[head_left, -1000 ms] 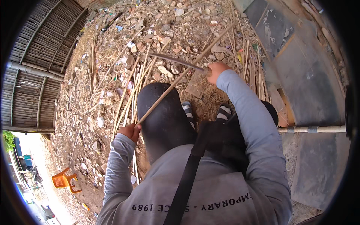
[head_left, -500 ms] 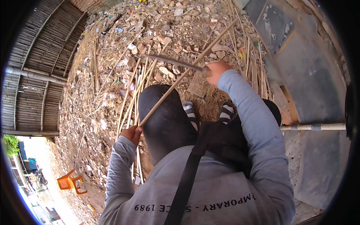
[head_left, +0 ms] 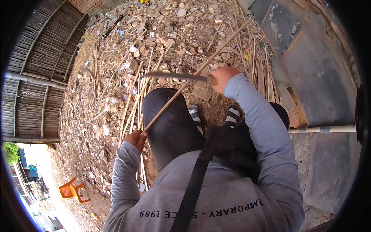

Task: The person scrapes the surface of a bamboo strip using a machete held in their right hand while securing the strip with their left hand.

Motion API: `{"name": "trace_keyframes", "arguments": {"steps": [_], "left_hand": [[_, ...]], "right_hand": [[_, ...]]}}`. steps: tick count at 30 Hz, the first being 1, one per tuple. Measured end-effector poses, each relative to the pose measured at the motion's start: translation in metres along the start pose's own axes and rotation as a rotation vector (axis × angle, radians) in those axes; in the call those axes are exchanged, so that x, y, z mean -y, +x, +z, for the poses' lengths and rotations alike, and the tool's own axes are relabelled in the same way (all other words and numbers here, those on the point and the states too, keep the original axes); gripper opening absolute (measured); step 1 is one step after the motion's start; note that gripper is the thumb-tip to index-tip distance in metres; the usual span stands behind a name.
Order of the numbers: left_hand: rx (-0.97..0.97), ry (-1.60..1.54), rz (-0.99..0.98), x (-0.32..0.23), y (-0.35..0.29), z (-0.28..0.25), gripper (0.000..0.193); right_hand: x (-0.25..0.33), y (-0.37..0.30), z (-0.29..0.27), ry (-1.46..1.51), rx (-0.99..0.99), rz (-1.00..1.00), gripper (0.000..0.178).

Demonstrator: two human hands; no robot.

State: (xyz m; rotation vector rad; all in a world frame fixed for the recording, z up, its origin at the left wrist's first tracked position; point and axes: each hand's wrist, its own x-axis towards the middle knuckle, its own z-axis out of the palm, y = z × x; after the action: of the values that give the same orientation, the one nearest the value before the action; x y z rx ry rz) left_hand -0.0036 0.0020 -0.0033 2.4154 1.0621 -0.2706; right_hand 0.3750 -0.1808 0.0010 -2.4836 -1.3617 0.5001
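Head view: knife [head_left: 176, 76], handle [head_left: 211, 79] mostly hidden.

The shirt [head_left: 228, 197] is grey, with long, wrinkled sleeves [head_left: 255, 112] and a line of dark lettering [head_left: 164, 214]. A wide black strap [head_left: 189, 193] crosses it; the trousers [head_left: 166, 120] are black, the footwear [head_left: 232, 116] banded dark and white.

The right hand [head_left: 224, 79] hides most of the knife handle [head_left: 211, 79].
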Motion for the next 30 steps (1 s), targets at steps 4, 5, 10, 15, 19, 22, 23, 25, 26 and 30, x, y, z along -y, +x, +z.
{"name": "trace_keyframes", "arguments": {"steps": [4, 5, 10, 15, 19, 22, 23, 25, 26, 30], "left_hand": [[-0.008, 0.029, 0.036, 0.009, 0.005, 0.006, 0.046], [0.008, -0.051, 0.033, 0.011, 0.003, 0.003, 0.047], [0.038, -0.111, 0.011, 0.014, -0.01, -0.007, 0.048], [0.019, -0.081, -0.009, 0.02, -0.02, 0.0, 0.047], [0.03, -0.08, -0.011, 0.015, -0.019, 0.0, 0.05], [0.03, -0.104, -0.011, 0.018, -0.016, 0.0, 0.049], [0.025, -0.116, -0.01, 0.022, -0.017, 0.002, 0.048], [0.015, -0.088, 0.004, 0.029, -0.017, 0.004, 0.047], [0.011, -0.05, 0.018, 0.029, -0.016, 0.004, 0.046], [-0.001, 0.024, -0.029, 0.018, -0.01, 0.005, 0.044]], "right_hand": [[-0.045, 0.016, 0.016, 0.109, -0.102, 0.15, 0.024], [-0.051, 0.023, 0.013, 0.163, -0.18, 0.204, 0.023], [-0.051, 0.018, 0.008, 0.057, -0.151, 0.063, 0.025], [0.0, -0.004, -0.003, -0.099, 0.056, -0.123, 0.026], [-0.026, 0.013, 0.012, 0.049, 0.056, 0.021, 0.026], [-0.036, 0.019, 0.023, 0.04, -0.107, 0.018, 0.029], [-0.027, 0.016, 0.02, 0.031, -0.051, -0.012, 0.03], [-0.003, 0.003, 0.006, 0.011, 0.064, -0.067, 0.032], [-0.001, 0.001, 0.002, 0.017, 0.075, -0.066, 0.032], [-0.029, 0.01, 0.01, 0.044, -0.003, 0.041, 0.028]]}}
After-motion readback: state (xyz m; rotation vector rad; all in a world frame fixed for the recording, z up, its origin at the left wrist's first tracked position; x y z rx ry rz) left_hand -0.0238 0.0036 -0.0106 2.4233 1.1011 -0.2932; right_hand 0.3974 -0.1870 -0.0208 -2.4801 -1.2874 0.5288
